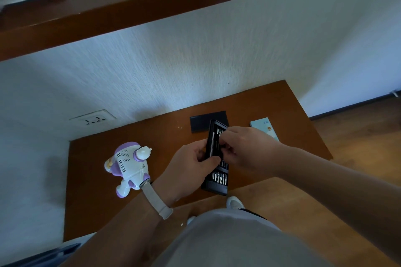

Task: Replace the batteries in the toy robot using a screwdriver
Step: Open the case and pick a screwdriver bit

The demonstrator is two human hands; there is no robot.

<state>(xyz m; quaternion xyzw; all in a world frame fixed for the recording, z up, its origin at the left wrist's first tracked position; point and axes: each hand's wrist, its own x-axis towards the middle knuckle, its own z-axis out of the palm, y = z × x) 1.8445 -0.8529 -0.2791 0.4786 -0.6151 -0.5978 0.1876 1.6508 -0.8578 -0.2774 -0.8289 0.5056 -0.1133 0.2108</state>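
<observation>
A white and purple toy robot lies on its front on the brown table, left of my hands. A black screwdriver bit tray lies in the middle of the table, with rows of silver bits showing at its near end. My left hand grips the tray's left edge. My right hand reaches over the tray from the right, its fingertips pinched down among the bits. What the fingers hold is hidden.
The tray's black sleeve lies behind it by the wall. A light blue box sits at the back right, partly behind my right hand. A wall socket is at the left. A wooden shelf hangs overhead.
</observation>
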